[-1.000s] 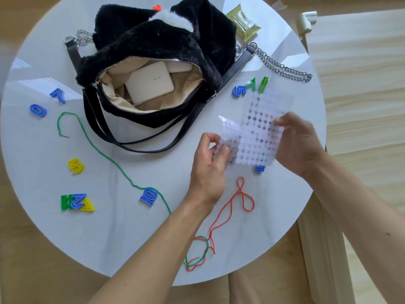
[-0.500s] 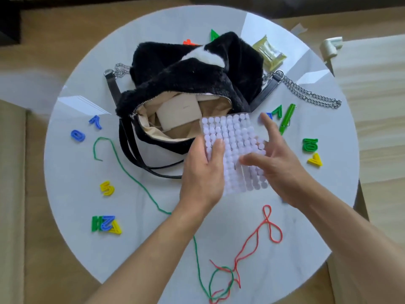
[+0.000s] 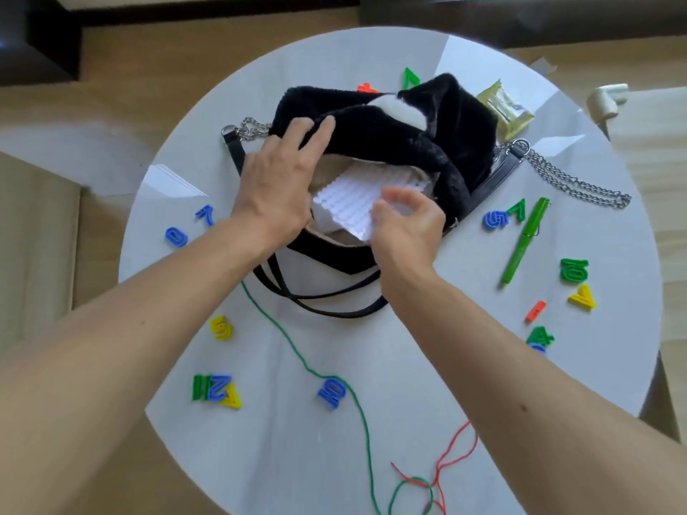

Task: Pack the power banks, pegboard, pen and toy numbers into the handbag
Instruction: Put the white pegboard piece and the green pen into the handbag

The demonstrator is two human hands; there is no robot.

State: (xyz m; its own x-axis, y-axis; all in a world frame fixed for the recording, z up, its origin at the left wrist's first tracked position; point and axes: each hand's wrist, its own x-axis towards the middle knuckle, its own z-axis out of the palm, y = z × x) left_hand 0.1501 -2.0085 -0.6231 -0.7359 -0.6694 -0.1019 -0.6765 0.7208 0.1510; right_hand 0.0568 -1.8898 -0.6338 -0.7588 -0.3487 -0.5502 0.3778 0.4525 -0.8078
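Pegboard (image 3: 357, 202) half inside handbag (image 3: 427, 143): left hand (image 3: 275, 187) spreads the furry rim open-fingered; right hand (image 3: 405, 224) apparently pinches the board's near edge, light, stiff

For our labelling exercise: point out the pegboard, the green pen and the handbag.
pegboard (image 3: 357, 197), head view, on its studded white face.
green pen (image 3: 524, 241), head view, on the middle of its barrel.
handbag (image 3: 405, 133), head view, on its black furry upper side.
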